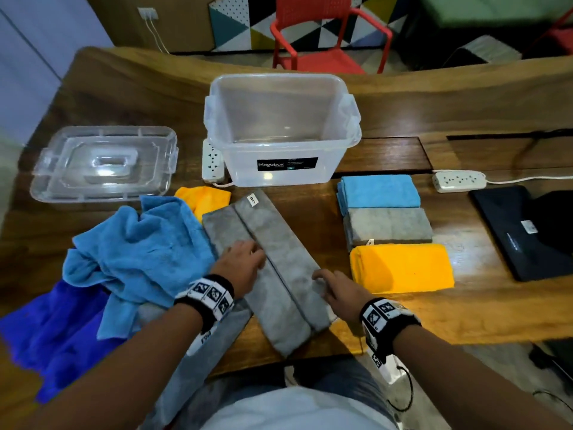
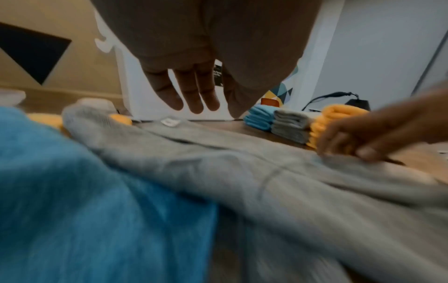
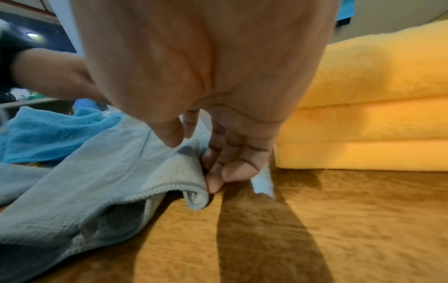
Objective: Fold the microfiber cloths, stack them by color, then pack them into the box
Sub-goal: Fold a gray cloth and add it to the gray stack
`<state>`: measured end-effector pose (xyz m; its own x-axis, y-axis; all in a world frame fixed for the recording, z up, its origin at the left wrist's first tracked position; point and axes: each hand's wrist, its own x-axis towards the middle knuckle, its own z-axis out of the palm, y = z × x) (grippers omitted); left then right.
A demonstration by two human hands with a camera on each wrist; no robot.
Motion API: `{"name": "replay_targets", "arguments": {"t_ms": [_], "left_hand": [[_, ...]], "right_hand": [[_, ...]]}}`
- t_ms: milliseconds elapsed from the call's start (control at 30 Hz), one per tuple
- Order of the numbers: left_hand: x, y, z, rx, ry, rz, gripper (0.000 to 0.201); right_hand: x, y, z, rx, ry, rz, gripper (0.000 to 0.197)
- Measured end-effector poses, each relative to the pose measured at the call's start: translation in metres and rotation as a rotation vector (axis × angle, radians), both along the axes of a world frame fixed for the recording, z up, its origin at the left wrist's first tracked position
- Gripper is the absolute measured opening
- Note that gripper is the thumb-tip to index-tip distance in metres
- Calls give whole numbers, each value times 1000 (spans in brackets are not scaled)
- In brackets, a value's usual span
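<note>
A grey cloth (image 1: pixel 269 268), folded into a long strip, lies slantwise on the wooden table (image 1: pixel 403 308) in front of me. My left hand (image 1: pixel 248 256) rests flat on its left half, fingers (image 2: pixel 191 95) straight. At the strip's right edge my right hand (image 1: pixel 324 282) pinches the grey cloth (image 3: pixel 97 172), with fingers (image 3: pixel 225 168) curled against the fold and the thumb on top. Folded stacks sit to the right: light blue (image 1: pixel 379 192), grey (image 1: pixel 389 226) and yellow (image 1: pixel 403 268). The clear box (image 1: pixel 279 150) stands open behind the strip, with nothing inside.
Unfolded cloths are heaped at the left: light blue (image 1: pixel 136 252), dark blue (image 1: pixel 62 333), yellow (image 1: pixel 204 198). The box's lid (image 1: pixel 105 162) lies at the far left. Power strips (image 1: pixel 459 180) (image 1: pixel 212 162) and a black laptop (image 1: pixel 527 231) are nearby. A red chair (image 1: pixel 328 35) stands beyond the table.
</note>
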<state>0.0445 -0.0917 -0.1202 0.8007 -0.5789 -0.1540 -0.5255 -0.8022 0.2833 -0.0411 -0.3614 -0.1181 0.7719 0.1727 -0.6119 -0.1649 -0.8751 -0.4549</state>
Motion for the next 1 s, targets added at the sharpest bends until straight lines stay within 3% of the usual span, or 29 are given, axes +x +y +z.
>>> {"name": "replay_targets", "arguments": {"t_ms": [233, 333, 433, 533, 633, 733, 767, 867, 1000], "left_hand": [[-82, 9, -21, 103, 162, -89, 50], [-104, 8, -21, 162, 158, -70, 55], [-127, 7, -22, 211, 198, -28, 52], [-143, 3, -20, 199, 187, 18, 24], [-155, -1, -21, 150, 111, 84, 21], [-162, -7, -19, 145, 163, 97, 46], [-163, -8, -16, 153, 160, 114, 43], [-162, -10, -13, 176, 134, 177, 23], [-161, -11, -14, 47, 143, 259, 46]], "right_hand": [[18, 3, 1, -13, 114, 126, 62], [17, 1, 0, 27, 122, 181, 58], [11, -2, -3, 63, 94, 227, 34], [2, -7, -5, 93, 38, 198, 16], [-3, -15, -4, 171, 41, 159, 27], [-4, -22, -4, 181, 22, 232, 42], [-4, -24, -4, 156, 2, 274, 44], [-3, -27, -5, 71, -100, 404, 43], [-4, -26, -6, 8, -266, 490, 31]]}}
